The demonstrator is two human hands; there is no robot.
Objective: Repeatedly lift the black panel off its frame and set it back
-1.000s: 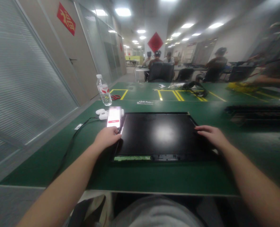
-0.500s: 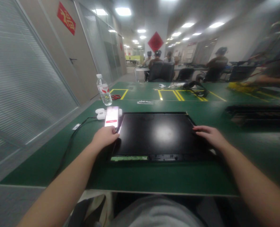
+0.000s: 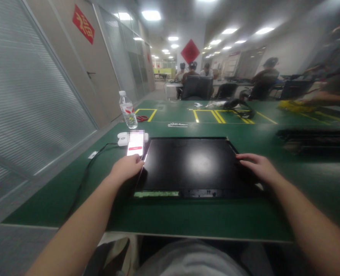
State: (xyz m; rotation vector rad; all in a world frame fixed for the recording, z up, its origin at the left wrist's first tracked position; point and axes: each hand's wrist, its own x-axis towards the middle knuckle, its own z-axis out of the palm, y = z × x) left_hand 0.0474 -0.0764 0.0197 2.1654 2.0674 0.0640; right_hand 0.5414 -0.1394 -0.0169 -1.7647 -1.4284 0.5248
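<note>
A black flat display panel [image 3: 170, 165] lies flat before me, a ceiling light mirrored in its glossy face. Along its near edge runs a green circuit strip [image 3: 156, 194]. At the left edge my left hand [image 3: 126, 168] is closed on the panel, thumb on the rim; its other fingers are partly hidden. My right hand [image 3: 257, 167] holds the opposite edge, fingertips and thumb on the frame. Just beyond my left hand is a lit phone [image 3: 135, 145], leaning by a white device [image 3: 123, 138] with a black cable.
A water bottle [image 3: 128, 111] stands at the back left beside red-handled scissors [image 3: 142, 118]. A small silvery item [image 3: 177, 125] lies behind the panel. Dark long parts [image 3: 310, 140] are on the right of the green table [image 3: 72, 195]. People sit farther back and at right.
The view has shifted very slightly. Both hands stay at the panel's side edges, and the panel lies in the same place.
</note>
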